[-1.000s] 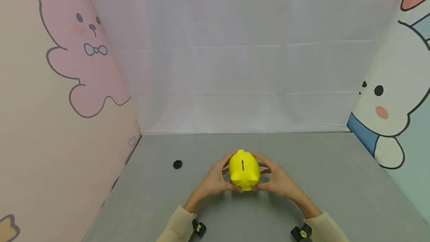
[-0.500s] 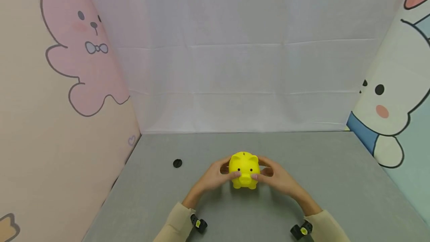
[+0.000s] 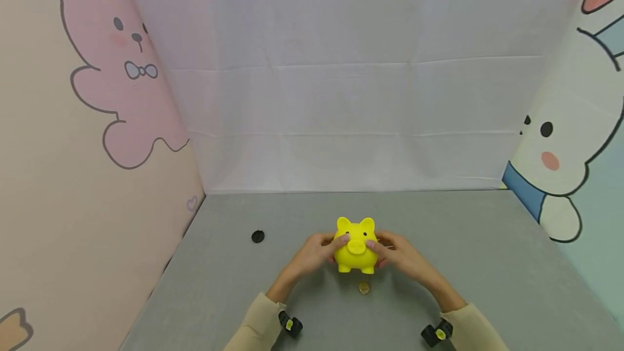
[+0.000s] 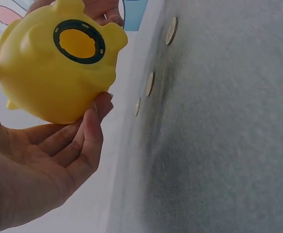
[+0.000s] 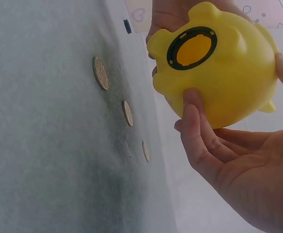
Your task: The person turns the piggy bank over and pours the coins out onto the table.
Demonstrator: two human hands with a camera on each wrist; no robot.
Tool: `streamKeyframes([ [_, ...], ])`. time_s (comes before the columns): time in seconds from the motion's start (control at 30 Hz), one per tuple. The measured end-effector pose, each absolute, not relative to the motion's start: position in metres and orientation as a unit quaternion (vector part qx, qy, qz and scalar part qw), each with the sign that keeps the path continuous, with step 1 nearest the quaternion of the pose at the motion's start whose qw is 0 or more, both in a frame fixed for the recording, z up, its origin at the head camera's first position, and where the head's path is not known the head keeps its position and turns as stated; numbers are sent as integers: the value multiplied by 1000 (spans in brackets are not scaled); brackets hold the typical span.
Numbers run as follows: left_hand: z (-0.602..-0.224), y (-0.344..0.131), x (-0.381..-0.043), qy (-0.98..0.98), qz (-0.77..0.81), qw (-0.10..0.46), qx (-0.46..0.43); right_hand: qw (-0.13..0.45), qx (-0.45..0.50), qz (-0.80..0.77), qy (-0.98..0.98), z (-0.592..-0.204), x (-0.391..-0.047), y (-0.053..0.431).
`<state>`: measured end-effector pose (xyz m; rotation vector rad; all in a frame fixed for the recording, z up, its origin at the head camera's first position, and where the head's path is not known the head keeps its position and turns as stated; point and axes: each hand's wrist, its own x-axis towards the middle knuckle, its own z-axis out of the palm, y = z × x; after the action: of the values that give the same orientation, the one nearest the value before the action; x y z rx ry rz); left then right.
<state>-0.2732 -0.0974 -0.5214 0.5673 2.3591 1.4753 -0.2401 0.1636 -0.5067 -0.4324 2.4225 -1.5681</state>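
A yellow piggy bank [image 3: 356,256] is held above the table between both hands, its face toward the head camera. My left hand [image 3: 315,255] grips one side with fingers curled round it and the thumb beside the snout. On the other side my right hand [image 3: 401,255] grips it the same way. From the wrist views the underside shows a round hole with a dark ring [image 4: 79,41], uncovered. Below it a gold coin [image 3: 364,288] lies on the table; the right wrist view shows three coins, the nearest coin [image 5: 101,73] being largest.
A round black plug [image 3: 258,236] lies on the grey table [image 3: 234,270] to the left. White cloth [image 3: 312,96] hangs behind, and side walls with a pink bear [image 3: 117,85] and a white rabbit [image 3: 575,123] flank the table.
Both hands have tipped the piggy bank back, so its face shows instead of its slotted top. A gold coin has come into view below it. The black plug stays put.
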Motion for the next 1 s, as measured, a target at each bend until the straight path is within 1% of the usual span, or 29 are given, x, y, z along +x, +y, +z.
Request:
streamKeyframes([
  [0.2, -522, -104, -275, 815, 511, 169, 217, 117, -155, -524, 829, -509, -241, 169],
  [0.4, -525, -110, -274, 814, 496, 165, 254, 100, -219, -501, 831, -514, -240, 172],
  [0.47, -526, -110, -273, 818, 487, 152, 266, 86, -228, -491, 837, -515, -239, 171],
  [0.53, -528, -108, -270, 822, 482, 127, 276, 61, -241, -479, 842, -517, -239, 170],
  [0.7, -535, -103, -264, 821, 483, 34, 303, -15, -273, -477, 835, -521, -237, 169],
  [0.77, -537, -102, -262, 819, 484, 9, 308, -35, -280, -478, 832, -523, -237, 168],
  [0.87, -539, -102, -262, 821, 481, -2, 308, -44, -277, -476, 833, -525, -236, 168],
  [1.0, -538, -102, -262, 823, 478, 5, 306, -44, -271, -474, 837, -526, -236, 167],
])
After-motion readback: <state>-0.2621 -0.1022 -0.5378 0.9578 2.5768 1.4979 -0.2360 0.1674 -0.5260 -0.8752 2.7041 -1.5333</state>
